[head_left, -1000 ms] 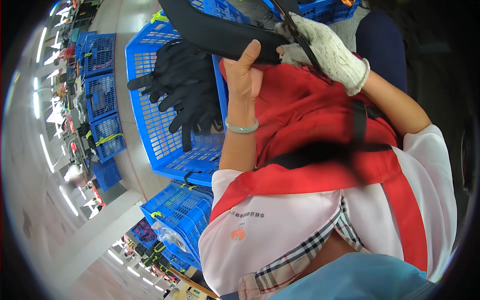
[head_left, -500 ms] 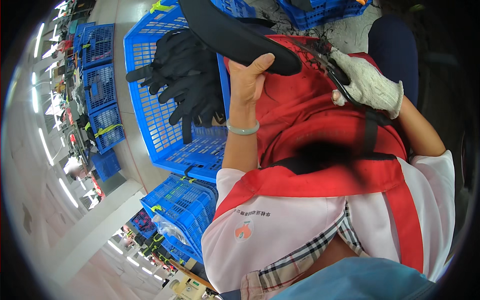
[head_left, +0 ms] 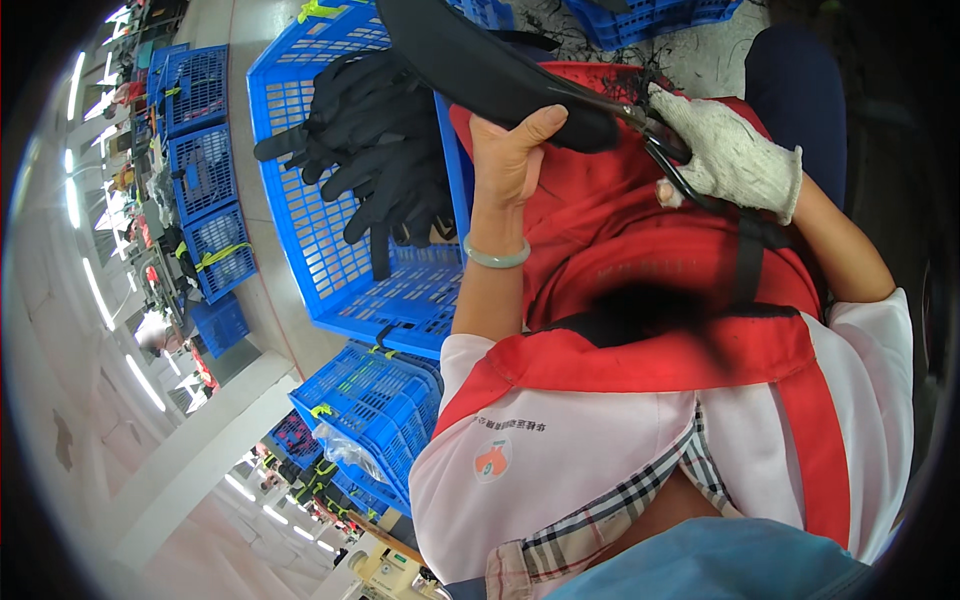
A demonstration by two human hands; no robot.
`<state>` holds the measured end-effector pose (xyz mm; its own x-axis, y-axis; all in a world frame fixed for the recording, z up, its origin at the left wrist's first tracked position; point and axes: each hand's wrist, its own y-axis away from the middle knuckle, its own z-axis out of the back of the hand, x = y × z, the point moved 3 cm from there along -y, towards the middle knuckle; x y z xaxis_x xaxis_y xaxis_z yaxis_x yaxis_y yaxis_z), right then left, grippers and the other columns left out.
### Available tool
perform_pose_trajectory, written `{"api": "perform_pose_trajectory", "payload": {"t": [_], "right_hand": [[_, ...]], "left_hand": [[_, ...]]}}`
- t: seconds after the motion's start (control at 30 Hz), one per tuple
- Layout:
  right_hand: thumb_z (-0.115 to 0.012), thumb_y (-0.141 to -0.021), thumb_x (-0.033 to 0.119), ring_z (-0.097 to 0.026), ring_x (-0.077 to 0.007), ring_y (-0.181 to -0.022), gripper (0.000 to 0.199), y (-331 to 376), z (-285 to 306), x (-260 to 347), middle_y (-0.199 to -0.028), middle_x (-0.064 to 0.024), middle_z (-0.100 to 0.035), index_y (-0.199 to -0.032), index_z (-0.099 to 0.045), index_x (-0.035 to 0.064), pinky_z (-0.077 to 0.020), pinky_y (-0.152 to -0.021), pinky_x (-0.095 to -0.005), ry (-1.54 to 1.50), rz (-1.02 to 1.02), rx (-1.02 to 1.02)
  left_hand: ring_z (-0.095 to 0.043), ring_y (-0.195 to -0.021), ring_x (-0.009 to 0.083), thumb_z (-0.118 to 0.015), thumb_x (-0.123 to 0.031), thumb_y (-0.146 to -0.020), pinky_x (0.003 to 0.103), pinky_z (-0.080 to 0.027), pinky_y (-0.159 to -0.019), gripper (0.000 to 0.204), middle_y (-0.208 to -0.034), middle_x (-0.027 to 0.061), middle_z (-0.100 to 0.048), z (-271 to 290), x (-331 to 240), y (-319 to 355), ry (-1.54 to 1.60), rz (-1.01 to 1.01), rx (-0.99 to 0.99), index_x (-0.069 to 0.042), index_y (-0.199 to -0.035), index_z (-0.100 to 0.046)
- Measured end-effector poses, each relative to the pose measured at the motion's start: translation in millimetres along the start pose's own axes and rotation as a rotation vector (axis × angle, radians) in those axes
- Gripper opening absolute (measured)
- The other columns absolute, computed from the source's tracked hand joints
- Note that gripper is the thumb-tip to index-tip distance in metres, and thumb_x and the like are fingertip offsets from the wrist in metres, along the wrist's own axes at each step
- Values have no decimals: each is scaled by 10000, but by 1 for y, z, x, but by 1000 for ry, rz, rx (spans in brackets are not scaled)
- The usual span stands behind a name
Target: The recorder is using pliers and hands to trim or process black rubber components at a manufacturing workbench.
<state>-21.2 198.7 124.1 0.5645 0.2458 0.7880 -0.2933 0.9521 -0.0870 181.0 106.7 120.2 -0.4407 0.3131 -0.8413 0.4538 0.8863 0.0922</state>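
Left hand (head_left: 510,150) grips black piece (head_left: 480,65) edge; gloved right hand (head_left: 730,155) clenches scissors (head_left: 660,150) beside blue crate (head_left: 330,250)

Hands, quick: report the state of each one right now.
Left hand: bare, closed on the long black piece.
Right hand: in a white glove, closed on the black scissors at that piece's end.

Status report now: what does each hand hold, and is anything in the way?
Left hand bare, gripping black curved piece. Right hand in white glove, closed on black scissors at the piece's end. Blue crate of black pieces alongside, not obstructing.
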Motion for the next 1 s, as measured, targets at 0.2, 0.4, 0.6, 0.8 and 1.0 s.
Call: {"api": "perform_pose_trajectory", "payload": {"t": [0.2, 0.4, 0.6, 0.8, 1.0], "right_hand": [[-755, -735, 404, -614, -291, -581, 544, -4, -5, -3, -698, -137, -604, -996, -482, 12, -445, -543, -409, -86, -202, 163], [-724, -770, 445, -615, -328, -658, 555, -5, -10, -5, -723, -155, -583, -1002, -492, -3, -446, -576, -422, -507, -423, 95], [-719, -801, 381, -622, -296, -651, 456, -15, -5, 9, -713, -146, -591, -951, -514, 3, -450, -584, -390, 62, -153, 72], [-757, -742, 402, -601, -357, -682, 517, -18, -9, -1, -739, -184, -601, -967, -520, 1, -458, -618, -420, -145, -234, 53], [-799, -672, 426, -603, -370, -677, 665, -21, -20, -7, -740, -191, -600, -1083, -495, 1, -482, -607, -419, 75, -95, -47]], "left_hand": [[-639, -882, 180, -725, 99, -719, 303, -521, -823, 371, -965, 76, -646, 1, 0, 4, -8, 2, -14, 5, -1050, -585], [-638, -879, 177, -728, 95, -720, 301, -520, -826, 373, -971, 76, -648, -2, -2, 3, 1, -6, -16, 6, -1053, -586], [-636, -880, 179, -727, 86, -727, 305, -520, -834, 379, -978, 76, -645, -1, -2, 7, -4, -13, 14, 3, -1067, -581], [-615, -944, 203, -681, 30, -801, 363, -511, -877, 371, -1023, 67, -616, 21, 1, 1, 129, -9, -31, -41, -1135, -536], [-602, -946, 190, -697, 46, -785, 339, -492, -901, 360, -1017, 61, -617, 10, 5, 3, 52, -62, -1, -38, -1106, -558]]}}
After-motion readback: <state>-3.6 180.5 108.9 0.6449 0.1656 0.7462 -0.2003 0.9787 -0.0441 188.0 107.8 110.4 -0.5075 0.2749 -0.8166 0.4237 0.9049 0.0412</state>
